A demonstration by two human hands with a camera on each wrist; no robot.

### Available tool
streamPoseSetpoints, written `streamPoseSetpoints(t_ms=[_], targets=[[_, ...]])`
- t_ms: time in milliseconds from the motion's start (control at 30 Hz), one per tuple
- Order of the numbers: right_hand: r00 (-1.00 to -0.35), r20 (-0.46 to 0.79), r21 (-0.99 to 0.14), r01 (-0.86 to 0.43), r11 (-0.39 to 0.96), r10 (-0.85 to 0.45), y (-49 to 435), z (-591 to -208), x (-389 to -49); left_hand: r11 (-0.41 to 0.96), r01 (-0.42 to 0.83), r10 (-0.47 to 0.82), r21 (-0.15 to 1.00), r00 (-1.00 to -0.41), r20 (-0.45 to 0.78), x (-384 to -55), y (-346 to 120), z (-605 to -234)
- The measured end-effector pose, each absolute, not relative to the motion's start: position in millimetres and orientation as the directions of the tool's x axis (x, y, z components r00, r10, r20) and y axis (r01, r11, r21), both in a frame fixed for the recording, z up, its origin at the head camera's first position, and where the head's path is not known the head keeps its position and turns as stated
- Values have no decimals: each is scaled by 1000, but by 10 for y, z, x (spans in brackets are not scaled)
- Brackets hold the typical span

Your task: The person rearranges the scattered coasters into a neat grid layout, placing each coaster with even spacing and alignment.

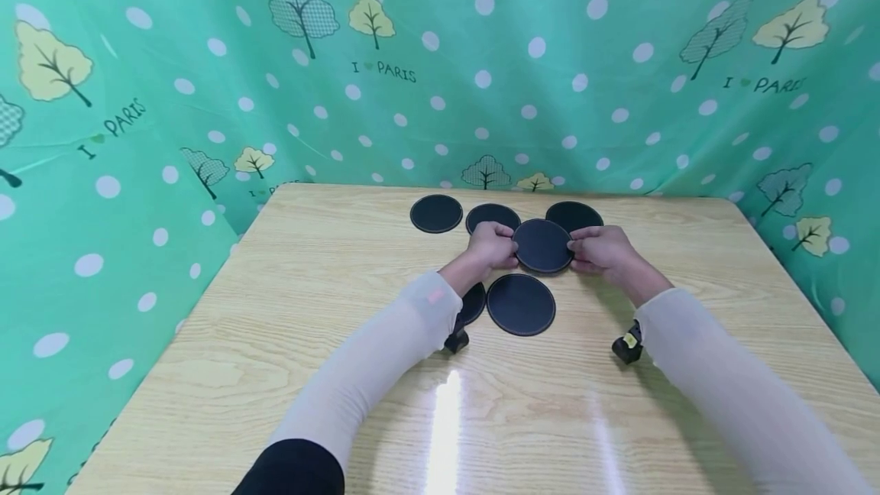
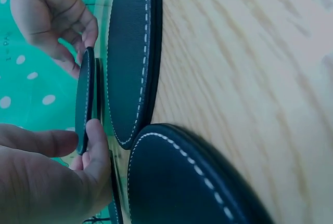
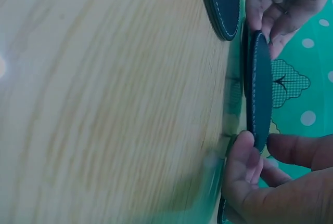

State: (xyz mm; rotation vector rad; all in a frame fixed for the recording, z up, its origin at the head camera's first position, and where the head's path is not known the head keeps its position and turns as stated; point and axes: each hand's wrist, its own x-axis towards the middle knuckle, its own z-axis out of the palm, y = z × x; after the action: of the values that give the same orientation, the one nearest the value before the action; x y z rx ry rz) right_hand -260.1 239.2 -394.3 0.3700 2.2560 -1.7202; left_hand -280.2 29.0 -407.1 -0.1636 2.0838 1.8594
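Note:
Both hands hold one round black leather coaster [image 1: 543,246] with pale stitching round its rim. My left hand [image 1: 488,247] pinches its left edge between thumb and fingers, and my right hand [image 1: 605,250] pinches the right edge. In the left wrist view the held coaster [image 2: 85,102] stands out above the tabletop, and the right wrist view shows the same coaster [image 3: 260,86] between the two hands. Behind it lie a back-middle coaster [image 1: 492,212], partly covered by my left hand, and a back-right coaster [image 1: 574,214], partly hidden. Nearer me rests a front coaster [image 1: 521,305].
Another coaster [image 1: 436,214] lies at the back left of the wooden table [image 1: 330,266]. A further coaster [image 1: 471,304] is partly hidden under my left forearm, beside the front one. A green patterned cloth [image 1: 481,52] hangs behind the table and along its sides.

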Motion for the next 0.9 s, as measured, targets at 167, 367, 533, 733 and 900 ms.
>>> streamPoseSetpoints(t_ms=[167, 367, 533, 733, 900], targets=[[-938, -344, -906, 342, 249, 38, 2426, -3924, -2591, 82, -311, 145, 947, -936, -320, -2811, 277, -4039], [-948, -317, -921, 305, 241, -9, 2480, -3892, -2560, 55, -305, 159, 951, -937, -310, -2800, 259, -4016], [-950, -308, -929, 289, 231, -54, 2533, -3886, -2529, 60, -286, 185, 956, -938, -293, -2772, 254, -4023], [-954, -293, -926, 264, 271, -70, 2595, -3888, -2479, 71, -287, 192, 955, -936, -296, -2716, 282, -4045], [-954, -287, -921, 251, 298, -84, 2652, -3875, -2420, 32, -304, 218, 952, -928, -303, -2677, 320, -4070]])
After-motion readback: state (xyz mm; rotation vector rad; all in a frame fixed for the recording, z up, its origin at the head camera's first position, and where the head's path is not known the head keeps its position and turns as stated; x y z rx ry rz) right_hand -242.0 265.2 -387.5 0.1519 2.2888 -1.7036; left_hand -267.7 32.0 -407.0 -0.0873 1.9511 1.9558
